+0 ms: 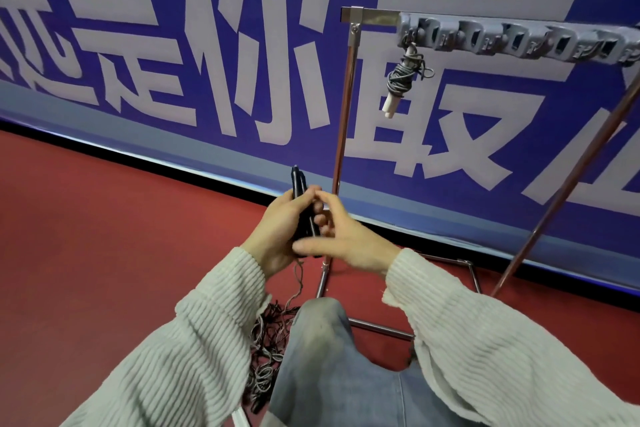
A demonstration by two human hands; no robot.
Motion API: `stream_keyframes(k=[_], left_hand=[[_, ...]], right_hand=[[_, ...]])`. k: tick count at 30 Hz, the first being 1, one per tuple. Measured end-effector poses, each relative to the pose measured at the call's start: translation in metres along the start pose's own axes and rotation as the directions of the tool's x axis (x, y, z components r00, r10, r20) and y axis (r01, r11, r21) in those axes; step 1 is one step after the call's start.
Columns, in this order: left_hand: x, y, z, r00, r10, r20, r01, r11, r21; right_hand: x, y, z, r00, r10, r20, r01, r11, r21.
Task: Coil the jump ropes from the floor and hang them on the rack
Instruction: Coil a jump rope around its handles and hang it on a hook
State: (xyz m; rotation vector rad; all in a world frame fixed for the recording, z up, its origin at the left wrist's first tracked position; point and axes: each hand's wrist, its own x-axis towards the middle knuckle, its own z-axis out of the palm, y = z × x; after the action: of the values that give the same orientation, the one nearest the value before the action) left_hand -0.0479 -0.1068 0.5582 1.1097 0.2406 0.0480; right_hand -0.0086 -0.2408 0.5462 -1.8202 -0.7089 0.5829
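Handles (300,204) gripped by left hand (277,236); right hand (346,236) apparently touching.

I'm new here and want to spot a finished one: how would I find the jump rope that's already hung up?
Find the metal rack standing against the blue wall. Along its top bar runs a row of grey hooks. The coiled rope hangs from the hook at the left end: a tight grey bundle around white handles, the only thing hanging there.

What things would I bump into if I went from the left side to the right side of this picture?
Tangled rope on the floor → left hand holding the black handles → right hand → upright rack pole → coiled rope with white handles hanging from the rack's hook bar.
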Motion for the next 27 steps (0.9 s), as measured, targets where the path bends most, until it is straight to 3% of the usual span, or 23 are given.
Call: stream_keyframes(k=[2,4,7,9,12,14,18,21,24,27], left_hand=[[0.002,0.002,-0.003,0.999,0.049,0.009,-0.049,0.975,0.216],[0.000,0.004,-0.002,0.992,0.085,0.090,-0.114,0.908,0.403],[-0.009,0.013,0.003,0.963,0.031,0.267,-0.183,0.801,0.570],[-0.011,0.017,0.000,0.940,-0.011,0.341,-0.208,0.773,0.599],[-0.010,0.027,-0.010,0.937,0.071,0.342,-0.221,0.878,0.424],[-0.007,0.033,-0.019,0.947,0.153,0.284,-0.227,0.941,0.250],[-0.001,0.034,-0.026,0.963,0.191,0.189,-0.233,0.944,0.233],[0.005,0.032,-0.019,0.967,0.226,0.118,-0.246,0.948,0.203],[0.011,0.036,-0.011,0.966,0.249,0.064,-0.256,0.957,0.138],[0.013,0.042,-0.010,0.977,0.214,-0.012,-0.214,0.976,0.038]], right_hand=[[0.005,0.004,-0.003,0.959,-0.023,-0.283,0.043,0.997,0.064],[0.013,0.009,-0.011,0.886,-0.094,-0.453,0.066,0.995,-0.076],[0.024,0.023,-0.018,0.960,-0.119,-0.254,0.051,0.964,-0.260],[0.032,0.029,-0.021,0.972,-0.094,-0.217,0.058,0.984,-0.166],[0.031,0.026,-0.025,0.961,-0.043,-0.271,0.084,0.986,0.141],[0.024,0.026,-0.033,0.966,-0.018,-0.258,0.076,0.973,0.219],[0.012,0.028,-0.042,0.987,-0.042,-0.155,0.044,0.999,0.014],[0.009,0.024,-0.033,0.994,-0.018,-0.108,0.022,0.999,0.040],[0.010,0.028,-0.019,0.995,-0.035,-0.093,0.026,0.996,-0.089],[0.009,0.036,-0.014,0.985,0.049,-0.165,-0.030,0.992,0.119]])
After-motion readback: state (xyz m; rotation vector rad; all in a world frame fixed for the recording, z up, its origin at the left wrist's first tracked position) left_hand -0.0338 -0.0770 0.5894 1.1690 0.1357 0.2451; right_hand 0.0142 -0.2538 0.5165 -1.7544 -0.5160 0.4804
